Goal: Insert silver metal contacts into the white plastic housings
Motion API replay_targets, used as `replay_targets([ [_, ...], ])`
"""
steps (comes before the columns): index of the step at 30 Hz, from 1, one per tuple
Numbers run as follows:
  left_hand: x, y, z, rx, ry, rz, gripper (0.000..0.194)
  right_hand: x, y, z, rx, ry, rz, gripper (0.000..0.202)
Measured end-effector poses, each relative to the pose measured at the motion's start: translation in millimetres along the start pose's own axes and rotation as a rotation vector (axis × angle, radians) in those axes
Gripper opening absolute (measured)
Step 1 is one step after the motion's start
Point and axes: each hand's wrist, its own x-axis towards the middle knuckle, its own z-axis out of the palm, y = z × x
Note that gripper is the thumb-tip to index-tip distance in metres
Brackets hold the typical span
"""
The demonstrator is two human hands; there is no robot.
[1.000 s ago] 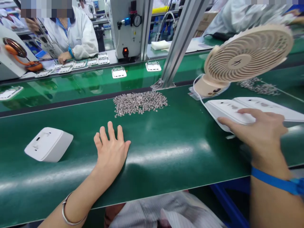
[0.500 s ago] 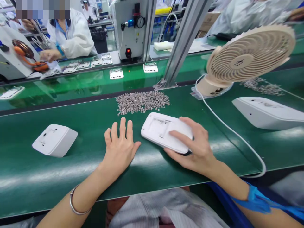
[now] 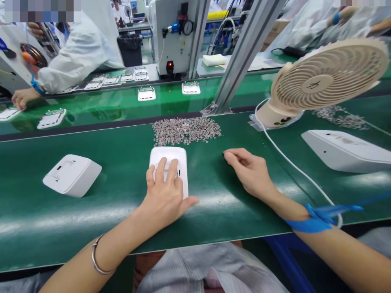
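My left hand [image 3: 165,193] lies over a white plastic housing [image 3: 168,154] on the green work surface, its fingers spread across the recessed middle and its thumb sticking out past the right edge. Much of that housing is hidden under the hand. To the right, apart from the housing, my right hand [image 3: 249,169] hovers low with thumb and forefinger pressed together; whatever they pinch, if anything, is too small to make out. Just beyond the housing lies a heap of small silvery metal parts [image 3: 187,131].
Another white housing [image 3: 73,175] stands at left, and a further one [image 3: 345,150] at right. A beige fan [image 3: 317,83] with a white cable [image 3: 293,162] stands near a metal post [image 3: 241,53]. On the green belt behind are white circuit-bearing panels [image 3: 146,93]; a co-worker's hand [image 3: 26,99] touches one.
The white housing has turned upright and moved left, under my left hand. My right hand has let go of it and closed its fingers. The co-worker's arm has reached left; belt panels have shifted.
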Motion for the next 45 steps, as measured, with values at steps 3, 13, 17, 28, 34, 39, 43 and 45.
replay_targets([
  [3,-2.8,1.6,-3.0,-0.136,-0.076,0.127,0.063,26.8,2.5,10.3,-0.025,-0.039,-0.078,0.016],
  [13,0.6,4.6,2.3,0.021,-0.134,-0.082,0.068,75.2,-3.8,50.8,-0.374,-0.116,-0.342,0.012],
  [17,1.2,2.3,2.4,0.048,-0.144,-0.107,0.067,69.4,-7.9,50.4,-0.356,-0.084,-0.378,0.016],
  [28,0.2,3.4,3.8,0.050,-0.176,-0.177,0.065,17.7,-53.3,47.7,-0.115,-0.278,-0.533,0.017],
  [34,-0.3,6.9,3.0,0.078,-0.166,-0.171,0.063,9.9,-65.4,48.0,-0.086,-0.327,-0.554,0.015],
  [39,-1.0,8.8,3.1,0.123,-0.134,-0.156,0.066,4.0,-67.5,52.9,-0.089,-0.366,-0.551,0.016],
  [43,-1.2,9.2,2.9,0.164,-0.116,-0.128,0.067,2.5,-66.8,55.0,-0.111,-0.374,-0.542,0.016],
  [45,-0.9,9.5,3.0,0.176,-0.103,-0.113,0.066,2.4,-66.4,55.3,-0.125,-0.369,-0.539,0.016],
])
